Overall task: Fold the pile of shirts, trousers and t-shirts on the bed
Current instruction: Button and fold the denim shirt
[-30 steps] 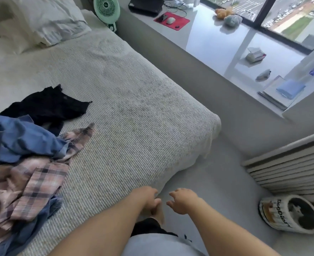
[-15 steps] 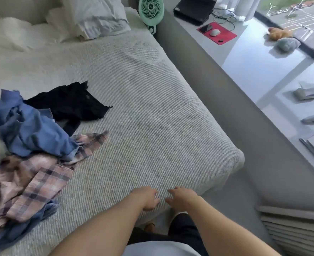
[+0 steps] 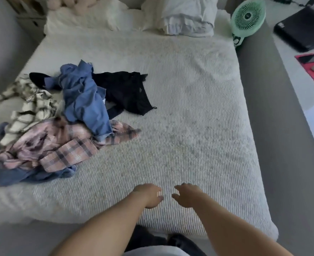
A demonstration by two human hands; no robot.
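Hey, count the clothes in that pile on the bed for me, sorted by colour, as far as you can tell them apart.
Blue: 2, a light blue shirt on top and a darker blue garment underneath
Black: 1, a black garment
Pink plaid: 1, a pink plaid shirt
Cream striped: 1, a cream striped shirt
Total: 5 visible; the pile may hide more.

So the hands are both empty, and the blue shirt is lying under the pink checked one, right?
Not quite. The head view shows both hands, left and right, empty over the bed, but the blue shirt lies on top of the pink checked one, not under it.
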